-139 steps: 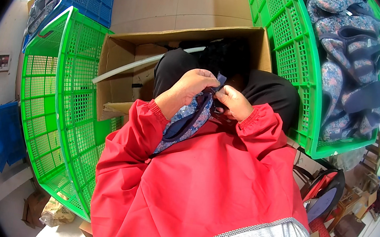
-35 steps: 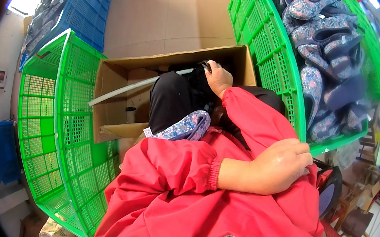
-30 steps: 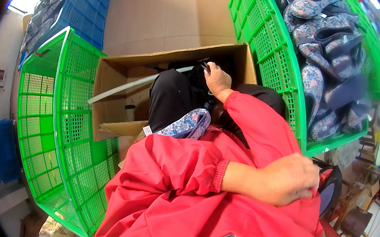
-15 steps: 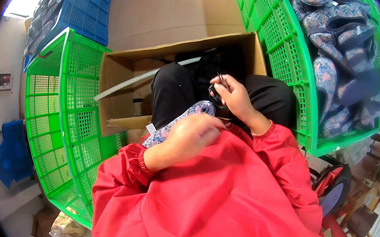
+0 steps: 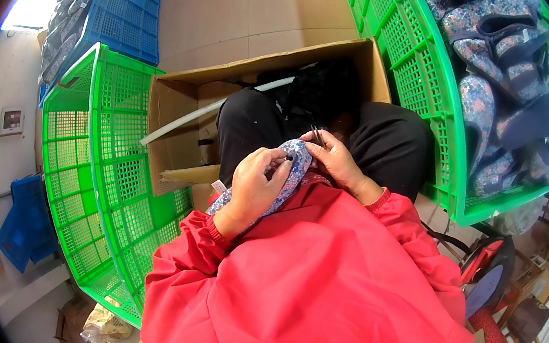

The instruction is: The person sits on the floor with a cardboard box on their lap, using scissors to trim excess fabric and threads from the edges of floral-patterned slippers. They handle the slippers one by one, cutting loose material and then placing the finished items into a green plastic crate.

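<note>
A floral blue-and-pink slipper lies over my lap, its toe end pointing away from me and a small white tag at its near left end. My left hand is closed around the slipper, with thumb and fingers bent together at its dark opening. On the other side, my right hand presses thumb and fingers at the slipper's toe. Between its fingers sits a slim dark pair of snips, tips pointing up and away; the handles are mostly hidden in the hand.
Beyond my knees stands an open cardboard box with black material inside and a white tube across it. A green crate stands left. At right, another green crate holds several floral slippers. A blue crate holds dark items.
My right hand has come down and nearer with the snips, from above the lap to the slipper's toe. My left hand has turned, and its fingers now bend at the slipper's opening.
</note>
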A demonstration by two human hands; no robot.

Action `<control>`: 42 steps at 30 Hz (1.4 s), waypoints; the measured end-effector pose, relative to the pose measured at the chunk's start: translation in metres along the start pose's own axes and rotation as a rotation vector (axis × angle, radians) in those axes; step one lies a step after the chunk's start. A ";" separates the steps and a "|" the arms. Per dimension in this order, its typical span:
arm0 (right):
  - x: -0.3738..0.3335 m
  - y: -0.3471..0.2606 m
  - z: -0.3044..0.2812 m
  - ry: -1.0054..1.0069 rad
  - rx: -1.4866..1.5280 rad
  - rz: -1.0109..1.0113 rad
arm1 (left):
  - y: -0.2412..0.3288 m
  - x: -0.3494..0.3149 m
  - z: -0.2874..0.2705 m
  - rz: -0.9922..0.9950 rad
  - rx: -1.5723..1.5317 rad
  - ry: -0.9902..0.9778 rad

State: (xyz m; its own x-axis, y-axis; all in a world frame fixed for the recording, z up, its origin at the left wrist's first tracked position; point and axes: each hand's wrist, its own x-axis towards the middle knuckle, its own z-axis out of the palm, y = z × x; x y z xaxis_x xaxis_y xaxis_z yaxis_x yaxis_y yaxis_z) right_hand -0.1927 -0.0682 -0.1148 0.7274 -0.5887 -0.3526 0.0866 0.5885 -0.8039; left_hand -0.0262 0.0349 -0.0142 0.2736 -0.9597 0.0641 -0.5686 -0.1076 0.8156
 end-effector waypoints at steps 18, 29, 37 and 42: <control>-0.019 -0.020 0.019 -0.060 0.032 -0.260 | 0.021 0.003 -0.005 0.589 0.302 0.283; -0.008 -0.008 0.005 0.084 -0.159 -0.110 | 0.008 0.015 -0.040 0.173 0.480 -0.019; -0.002 0.003 0.004 0.132 -0.020 0.001 | -0.020 0.008 -0.102 -0.076 0.253 0.094; -0.003 0.001 0.004 0.124 -0.072 -0.035 | -0.021 0.004 -0.116 -0.118 0.244 0.049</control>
State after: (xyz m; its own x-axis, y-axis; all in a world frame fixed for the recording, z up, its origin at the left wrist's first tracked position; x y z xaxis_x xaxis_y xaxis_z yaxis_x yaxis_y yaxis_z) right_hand -0.1922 -0.0641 -0.1128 0.6348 -0.6746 -0.3767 0.0583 0.5280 -0.8472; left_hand 0.0766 0.0630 0.0360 0.3830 -0.9237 0.0090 -0.6991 -0.2835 0.6565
